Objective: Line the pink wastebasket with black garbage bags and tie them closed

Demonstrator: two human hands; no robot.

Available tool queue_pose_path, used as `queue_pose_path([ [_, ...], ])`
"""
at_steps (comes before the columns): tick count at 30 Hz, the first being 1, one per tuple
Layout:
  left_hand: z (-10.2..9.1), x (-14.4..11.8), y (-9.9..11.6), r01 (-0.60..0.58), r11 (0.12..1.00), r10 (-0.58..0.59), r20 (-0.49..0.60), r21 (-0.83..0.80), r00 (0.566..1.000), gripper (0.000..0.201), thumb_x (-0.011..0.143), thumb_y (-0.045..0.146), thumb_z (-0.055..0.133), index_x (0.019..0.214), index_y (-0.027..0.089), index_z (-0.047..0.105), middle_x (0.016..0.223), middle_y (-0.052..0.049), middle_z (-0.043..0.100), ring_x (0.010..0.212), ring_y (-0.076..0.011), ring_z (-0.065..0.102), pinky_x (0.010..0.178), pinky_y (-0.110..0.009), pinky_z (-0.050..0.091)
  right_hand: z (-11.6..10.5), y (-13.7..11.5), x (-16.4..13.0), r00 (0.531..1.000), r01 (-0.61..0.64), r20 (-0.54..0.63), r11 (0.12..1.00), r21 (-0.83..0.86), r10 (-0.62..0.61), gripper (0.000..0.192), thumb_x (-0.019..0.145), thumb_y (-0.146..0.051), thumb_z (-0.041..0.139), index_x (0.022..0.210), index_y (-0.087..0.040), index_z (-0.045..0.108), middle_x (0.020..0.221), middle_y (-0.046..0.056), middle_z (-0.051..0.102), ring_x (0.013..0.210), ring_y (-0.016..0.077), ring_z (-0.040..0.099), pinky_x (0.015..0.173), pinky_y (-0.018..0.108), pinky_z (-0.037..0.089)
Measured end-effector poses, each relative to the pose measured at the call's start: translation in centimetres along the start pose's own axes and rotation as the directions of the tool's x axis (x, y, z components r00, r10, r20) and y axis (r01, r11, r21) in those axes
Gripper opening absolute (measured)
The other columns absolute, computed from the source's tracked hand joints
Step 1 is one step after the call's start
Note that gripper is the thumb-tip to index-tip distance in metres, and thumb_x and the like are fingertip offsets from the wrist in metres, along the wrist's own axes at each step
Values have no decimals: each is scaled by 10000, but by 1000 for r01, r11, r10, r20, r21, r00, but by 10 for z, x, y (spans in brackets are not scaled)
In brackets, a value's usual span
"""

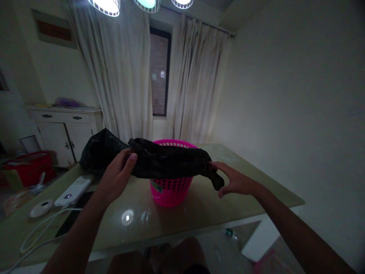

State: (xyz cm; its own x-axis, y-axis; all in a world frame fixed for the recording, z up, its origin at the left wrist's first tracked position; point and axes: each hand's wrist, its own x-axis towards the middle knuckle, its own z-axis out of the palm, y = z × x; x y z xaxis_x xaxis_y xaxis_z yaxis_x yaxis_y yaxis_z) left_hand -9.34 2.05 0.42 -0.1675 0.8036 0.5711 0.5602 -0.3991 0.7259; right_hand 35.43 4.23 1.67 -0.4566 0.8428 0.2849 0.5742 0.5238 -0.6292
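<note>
A black plastic bag [171, 161] lies stretched across the front of a pink perforated basket [171, 192] on the table. Part of the bag puffs out to the left, beyond my left hand [121, 171]. That hand grips the bag's left part, thumb on top and the other fingers mostly hidden behind it. At the bag's right end is my right hand [235, 179], its thumb and fingers apart around a hanging, drooping corner. The fingertips touch the plastic there. Over the basket's far side its perforated rim shows above the bag.
On the glossy table [128, 228] at left lie a white power bank [74, 190], a round white device [41, 208], a dark flat object [72, 217] and white cables. A white cabinet [61, 129] and red box [28, 167] stand behind. A bottle [231, 234] lies on the floor.
</note>
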Motion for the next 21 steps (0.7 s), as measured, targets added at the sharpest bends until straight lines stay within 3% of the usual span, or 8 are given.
queue_pose_path([
  [3, 19, 9, 29, -54, 998, 54, 7, 32, 999, 633, 923, 679, 650, 1352, 213, 628, 1366, -147, 730, 1292, -386, 676, 1173, -544, 501, 11, 0, 13, 993, 38, -121, 977, 209, -13, 969, 844, -904, 665, 1539, -229, 648, 1221, 128, 778, 1221, 348, 700, 1171, 542, 478],
  [5, 31, 20, 44, -147, 989, 147, 10, 6, 989, 555, 869, 490, 697, 1335, 201, 611, 1349, -154, 717, 1275, -371, 677, 1172, -540, 505, 19, -1, 29, 960, 3, -275, 974, 225, 60, 884, 956, -895, 489, 1443, -189, 704, 990, 107, 790, 1091, 316, 724, 1133, 507, 483],
  [7, 40, 31, 54, -196, 966, 206, 45, -168, 978, 609, 798, 324, 652, 1388, 204, 564, 1358, -142, 695, 1239, -323, 684, 1119, -492, 548, 29, 0, 45, 903, -91, -386, 963, 255, 187, 825, 944, -854, 540, 1363, -171, 736, 783, 62, 731, 912, 284, 711, 989, 455, 526],
  [11, 44, 38, 61, -20, 877, 108, 157, -480, 982, 697, 792, 317, 598, 1479, 248, 509, 1348, -102, 677, 1182, -281, 689, 1013, -438, 595, 47, 6, 64, 837, -217, -383, 880, 422, 390, 849, 783, -766, 730, 1359, -142, 717, 662, -3, 632, 684, 212, 598, 695, 339, 453],
  [13, 40, 33, 62, -25, 938, 78, 141, -346, 987, 503, 875, 451, 627, 1327, 231, 631, 1255, -107, 684, 1204, -328, 656, 1079, -512, 556, 54, 7, 66, 849, -195, -366, 870, 454, 382, 846, 759, -734, 767, 1362, -143, 709, 694, -3, 642, 711, 204, 599, 695, 326, 441],
  [16, 34, 21, 64, -154, 986, 158, -63, 63, 985, 456, 902, 644, 684, 1059, 218, 727, 1222, -152, 645, 1261, -417, 574, 1182, -644, 438, 63, 6, 62, 861, -144, -373, 870, 471, 344, 847, 776, -728, 778, 1391, -153, 685, 762, 14, 671, 790, 220, 631, 726, 331, 472],
  [19, 25, 8, 58, -200, 922, 291, -251, 331, 923, 339, 974, 537, 621, 969, 225, 754, 1276, -177, 629, 1268, -435, 559, 1215, -715, 355, 69, 10, 60, 859, -100, -409, 884, 457, 309, 893, 791, -767, 762, 1422, -144, 656, 813, 28, 684, 843, 236, 661, 795, 359, 525],
  [21, 16, -2, 46, -174, 913, 301, -322, 368, 898, 299, 977, 442, 583, 1038, 234, 788, 1267, -174, 652, 1277, -439, 569, 1223, -747, 325, 71, 18, 60, 855, -115, -400, 873, 474, 330, 960, 765, -805, 769, 1455, -152, 632, 924, 51, 713, 913, 250, 690, 854, 380, 552],
])
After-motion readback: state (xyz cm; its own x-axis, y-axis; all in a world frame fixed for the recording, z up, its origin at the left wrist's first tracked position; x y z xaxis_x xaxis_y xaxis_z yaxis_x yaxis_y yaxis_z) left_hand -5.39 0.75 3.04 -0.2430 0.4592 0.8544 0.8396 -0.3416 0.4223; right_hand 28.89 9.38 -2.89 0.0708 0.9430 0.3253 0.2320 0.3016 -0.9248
